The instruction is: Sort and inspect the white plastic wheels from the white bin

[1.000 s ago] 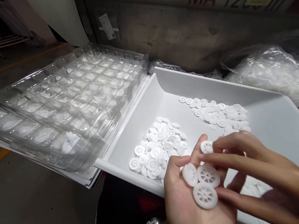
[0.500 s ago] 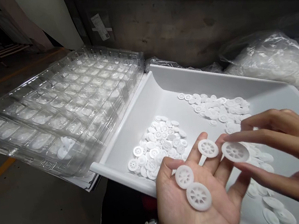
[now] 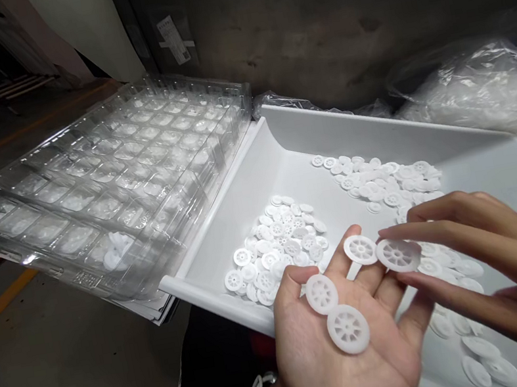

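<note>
My left hand (image 3: 380,349) is turned palm up with its fingers a little curled. Two white spoked plastic wheels (image 3: 348,329) rest on the palm side by side, the smaller one near the thumb. Farther out, at the fingers, a third wheel (image 3: 360,249) lies with a short flat stem under it. My right hand (image 3: 497,271) pinches another white spoked wheel (image 3: 398,255) by its rim between thumb and fingertip. That wheel is tilted, its edge touching or nearly touching the stemmed one. Below both hands is a light grey tray (image 3: 299,173).
Loose white wheels lie in a left pile (image 3: 286,235) and a right spread (image 3: 386,177), partly behind my hands. A clear compartment tray (image 3: 101,181) with white parts in its pockets stands at left. A plastic bag (image 3: 496,98) sits at right, before a machine panel (image 3: 293,47).
My right hand has brought its wheel slightly left, up against the stemmed wheel at my left fingers. The gap between them has closed. The view has shifted a little.
</note>
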The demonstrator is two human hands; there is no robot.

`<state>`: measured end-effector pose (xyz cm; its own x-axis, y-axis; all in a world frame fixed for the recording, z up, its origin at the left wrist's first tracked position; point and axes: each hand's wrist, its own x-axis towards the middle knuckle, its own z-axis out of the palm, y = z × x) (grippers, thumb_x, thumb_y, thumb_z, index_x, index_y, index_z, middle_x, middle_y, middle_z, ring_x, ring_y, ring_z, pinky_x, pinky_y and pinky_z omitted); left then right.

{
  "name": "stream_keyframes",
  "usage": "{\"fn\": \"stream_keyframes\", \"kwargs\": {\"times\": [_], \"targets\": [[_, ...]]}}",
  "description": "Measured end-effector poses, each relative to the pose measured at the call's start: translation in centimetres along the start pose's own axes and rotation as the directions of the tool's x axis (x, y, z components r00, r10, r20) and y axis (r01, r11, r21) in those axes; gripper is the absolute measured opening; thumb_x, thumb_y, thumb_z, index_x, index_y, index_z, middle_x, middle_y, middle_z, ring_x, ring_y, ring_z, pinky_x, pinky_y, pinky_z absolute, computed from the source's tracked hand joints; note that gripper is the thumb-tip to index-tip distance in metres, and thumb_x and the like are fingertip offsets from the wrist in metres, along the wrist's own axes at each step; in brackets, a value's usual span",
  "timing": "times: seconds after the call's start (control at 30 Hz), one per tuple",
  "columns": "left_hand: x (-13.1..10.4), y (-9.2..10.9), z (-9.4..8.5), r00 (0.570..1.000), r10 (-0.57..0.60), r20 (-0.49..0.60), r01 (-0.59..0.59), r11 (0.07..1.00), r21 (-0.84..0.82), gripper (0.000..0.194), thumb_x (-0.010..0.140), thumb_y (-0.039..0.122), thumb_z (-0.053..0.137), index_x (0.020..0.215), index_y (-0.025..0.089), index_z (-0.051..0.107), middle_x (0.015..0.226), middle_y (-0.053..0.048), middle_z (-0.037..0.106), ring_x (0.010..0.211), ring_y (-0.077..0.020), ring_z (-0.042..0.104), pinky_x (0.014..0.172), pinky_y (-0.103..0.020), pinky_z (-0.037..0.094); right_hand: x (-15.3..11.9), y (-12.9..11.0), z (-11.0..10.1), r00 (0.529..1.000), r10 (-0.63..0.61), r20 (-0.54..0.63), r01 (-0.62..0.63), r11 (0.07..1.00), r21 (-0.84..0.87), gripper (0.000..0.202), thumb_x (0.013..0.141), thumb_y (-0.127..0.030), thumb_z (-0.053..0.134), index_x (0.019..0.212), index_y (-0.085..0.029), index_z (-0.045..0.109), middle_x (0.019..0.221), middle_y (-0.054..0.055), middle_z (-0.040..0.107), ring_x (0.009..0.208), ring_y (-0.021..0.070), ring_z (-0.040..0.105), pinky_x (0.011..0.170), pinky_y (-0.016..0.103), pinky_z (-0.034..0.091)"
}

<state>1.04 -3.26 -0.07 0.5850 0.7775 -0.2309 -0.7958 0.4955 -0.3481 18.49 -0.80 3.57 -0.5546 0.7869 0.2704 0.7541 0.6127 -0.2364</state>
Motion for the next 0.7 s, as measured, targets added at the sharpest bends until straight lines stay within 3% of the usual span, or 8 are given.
{"fn": "stream_keyframes", "kwargs": {"times": [0.13, 0.7], "targets": [[0.05, -0.06, 0.04, 1.0, 0.006, 0.0, -0.006, 1.0, 0.01, 0.068, 0.076, 0.041, 0.045, 0.139, 0.018, 0.034, 0.141, -0.018, 0.047, 0.129, -0.0248, 0.05, 0.104, -0.036, 0.04, 0.01, -0.08, 0.1, 1.0, 0.005, -0.013, -0.004, 1.0, 0.028, 0.025, 0.096, -0.038, 0.05, 0.119, -0.029, 0.052, 0.112, 0.004, 0.05, 0.104, 0.0196, 0.052, 0.076, 0.03, 0.047], [-0.11, -0.05, 0.4, 0.999, 0.033, -0.016, -0.031, 0.994, 0.1, 0.062, 0.081, 0.038, 0.04, 0.141, 0.02, 0.038, 0.141, -0.015, 0.05, 0.135, -0.0237, 0.042, 0.105, -0.034, 0.036, 0.04, 0.21, -0.44, 0.988, 0.098, 0.119, -0.118, 0.978, 0.173, 0.027, 0.094, -0.041, 0.058, 0.119, -0.032, 0.053, 0.112, 0.001, 0.05, 0.102, 0.0157, 0.054, 0.08, 0.026, 0.05]]}}
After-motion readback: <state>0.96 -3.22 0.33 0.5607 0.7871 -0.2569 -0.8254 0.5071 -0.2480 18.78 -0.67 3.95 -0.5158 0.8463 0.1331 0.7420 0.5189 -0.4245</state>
